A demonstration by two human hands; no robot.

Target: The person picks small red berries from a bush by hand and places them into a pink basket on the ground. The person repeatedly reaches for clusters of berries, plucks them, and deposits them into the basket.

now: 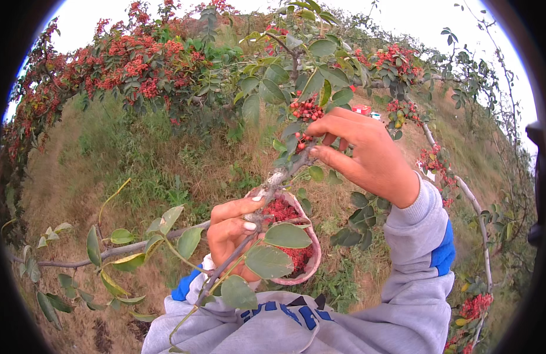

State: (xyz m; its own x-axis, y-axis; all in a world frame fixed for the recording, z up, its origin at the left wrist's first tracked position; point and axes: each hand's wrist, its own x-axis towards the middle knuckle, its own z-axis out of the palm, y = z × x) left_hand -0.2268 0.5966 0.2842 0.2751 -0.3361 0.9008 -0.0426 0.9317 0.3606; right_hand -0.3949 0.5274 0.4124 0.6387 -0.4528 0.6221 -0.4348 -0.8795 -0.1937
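My left hand (pixel 231 234) grips a thorny grey branch (pixel 277 177) below the middle of the view, thumb and fingers around it. Farther up, my right hand (pixel 361 146) reaches the branch with thumb and forefinger apart. Its fingertips are at a small bunch of red berries (pixel 302 140), which look like Sichuan pepper. A fuller red cluster (pixel 306 109) hangs just above, among green leaves (pixel 273 90). Behind the branch and beside my left hand is a pinkish-white container (pixel 316 248) holding many red berries (pixel 299 256). Leaves and my left hand partly hide it.
Berry-laden branches (pixel 135 66) arch across the upper left. A bare curved limb (pixel 472 199) runs down the right side. Leafy twigs (pixel 122 252) cross the lower left. A red box (pixel 361 109) lies on the slope beyond my right hand. Dry grass (pixel 135 163) covers the ground.
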